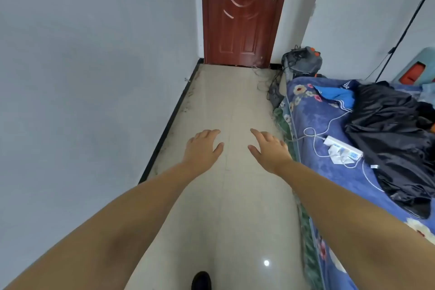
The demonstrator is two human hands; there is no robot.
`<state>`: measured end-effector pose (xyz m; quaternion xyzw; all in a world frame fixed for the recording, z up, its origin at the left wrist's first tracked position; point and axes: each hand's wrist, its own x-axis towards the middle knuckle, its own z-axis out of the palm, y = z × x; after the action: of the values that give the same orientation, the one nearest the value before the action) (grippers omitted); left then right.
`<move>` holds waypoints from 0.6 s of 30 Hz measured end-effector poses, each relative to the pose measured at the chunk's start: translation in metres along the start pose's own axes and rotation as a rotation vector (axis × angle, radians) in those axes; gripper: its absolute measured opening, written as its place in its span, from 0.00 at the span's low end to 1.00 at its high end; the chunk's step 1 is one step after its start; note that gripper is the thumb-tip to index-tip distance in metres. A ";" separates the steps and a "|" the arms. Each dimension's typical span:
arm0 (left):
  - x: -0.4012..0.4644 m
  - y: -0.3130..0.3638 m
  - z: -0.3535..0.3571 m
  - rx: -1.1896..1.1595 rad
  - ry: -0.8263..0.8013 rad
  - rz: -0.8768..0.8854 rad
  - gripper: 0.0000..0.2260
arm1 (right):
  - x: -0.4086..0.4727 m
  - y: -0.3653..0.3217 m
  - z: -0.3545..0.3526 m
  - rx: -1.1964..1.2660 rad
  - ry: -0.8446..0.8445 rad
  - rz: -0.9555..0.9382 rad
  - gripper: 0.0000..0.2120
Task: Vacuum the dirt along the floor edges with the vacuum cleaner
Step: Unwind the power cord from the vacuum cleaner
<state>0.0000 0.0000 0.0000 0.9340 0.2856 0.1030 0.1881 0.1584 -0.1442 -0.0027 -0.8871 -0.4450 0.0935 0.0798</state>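
Grey grit (191, 92) lines the black skirting board (168, 122), unswept. Both hands hover over the pale tiled floor (235, 207), left hand (202, 146) and right hand (267, 148) spread, holding nothing. Beyond them, the grey canister vacuum cleaner (302, 60) waits by the red-brown door (242, 12), probably parked until fetched.

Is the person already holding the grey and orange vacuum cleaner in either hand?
No: the left hand and right hand hover open over the floor, while the grey and orange vacuum cleaner sits beside the brown door.
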 end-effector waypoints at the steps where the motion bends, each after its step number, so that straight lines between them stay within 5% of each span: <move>1: 0.017 -0.007 -0.005 0.003 -0.014 0.015 0.20 | 0.015 -0.001 -0.004 0.007 -0.009 0.000 0.26; 18: 0.351 -0.034 0.032 0.041 -0.112 0.086 0.21 | 0.312 0.094 -0.038 0.021 -0.038 0.097 0.25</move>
<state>0.2792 0.2178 -0.0132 0.9534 0.2364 0.0524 0.1799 0.4232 0.0490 -0.0161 -0.9048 -0.4019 0.1187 0.0759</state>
